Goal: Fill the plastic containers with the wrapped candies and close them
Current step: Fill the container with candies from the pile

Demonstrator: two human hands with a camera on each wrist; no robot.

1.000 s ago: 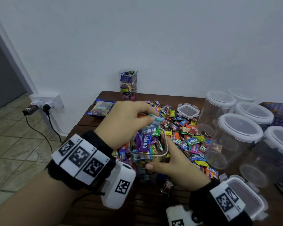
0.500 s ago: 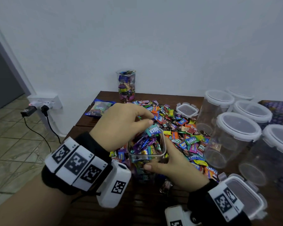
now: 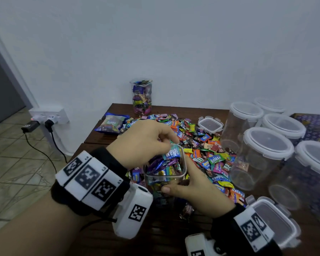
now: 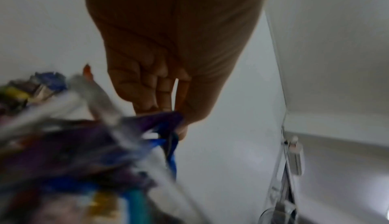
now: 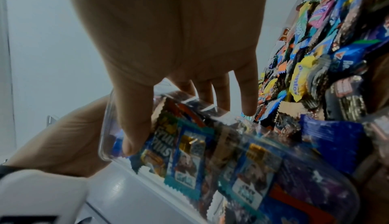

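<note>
Head view: your right hand (image 3: 196, 189) wraps the near-full, slick, rigid container (image 3: 164, 169) beside the candy pile (image 3: 201, 145), left hand (image 3: 142, 143) pinching a light crinkly candy (image 3: 172, 152) at its rim—grip walls low.

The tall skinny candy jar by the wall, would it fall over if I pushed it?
Probably, if pushed near the top: the candy jar is tall and narrow. Its full load of sweets likely makes it heavy and steadier. With no lid showing, sweets might spill.
</note>
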